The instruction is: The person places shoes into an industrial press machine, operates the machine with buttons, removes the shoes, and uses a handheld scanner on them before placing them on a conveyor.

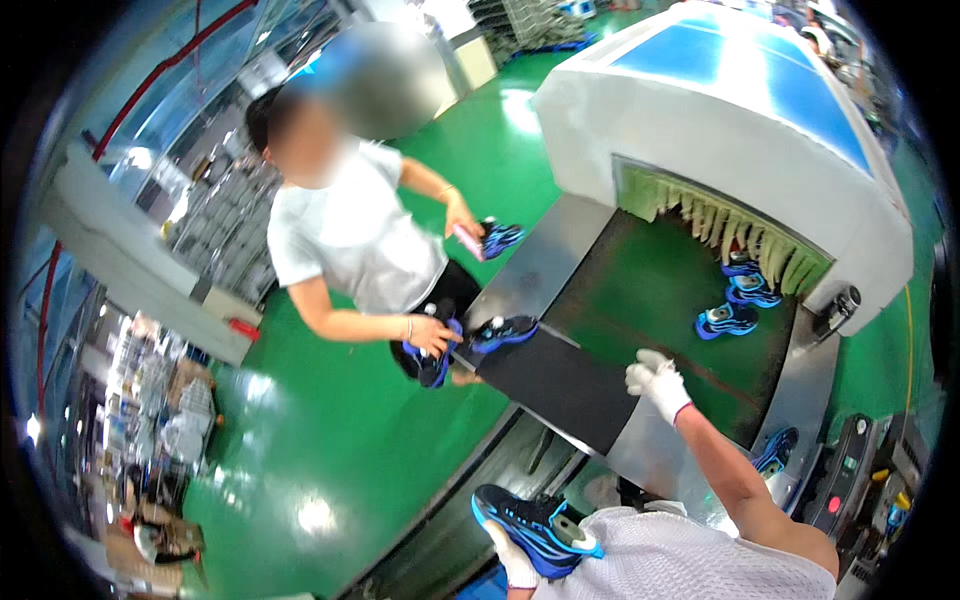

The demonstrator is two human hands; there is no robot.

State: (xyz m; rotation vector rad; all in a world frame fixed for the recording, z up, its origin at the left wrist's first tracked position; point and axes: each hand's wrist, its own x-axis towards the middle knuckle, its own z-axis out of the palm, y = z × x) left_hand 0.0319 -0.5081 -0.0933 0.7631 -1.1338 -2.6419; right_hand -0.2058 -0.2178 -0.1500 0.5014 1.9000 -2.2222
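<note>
A black and blue sports shoe (535,525) rests in my left hand (512,558), close to my body at the bottom of the view. The white glove wraps the shoe's sole side. My right hand (657,383), also in a white glove, reaches out over the near edge of the conveyor belt (640,300). Its fingers are loosely bent and somewhat apart, with nothing seen between them. Farther along the belt, several shoes of the same kind (727,321) sit by the machine's fringed opening (740,235). Another shoe (776,450) lies at the right, beyond my right forearm.
At the left, a co-worker (350,240) handles a shoe (435,360) with one hand; the other has a pink item and another shoe (500,238). One shoe (503,333) stands beside a black mat (560,390). A control box (840,480) is at the right.
</note>
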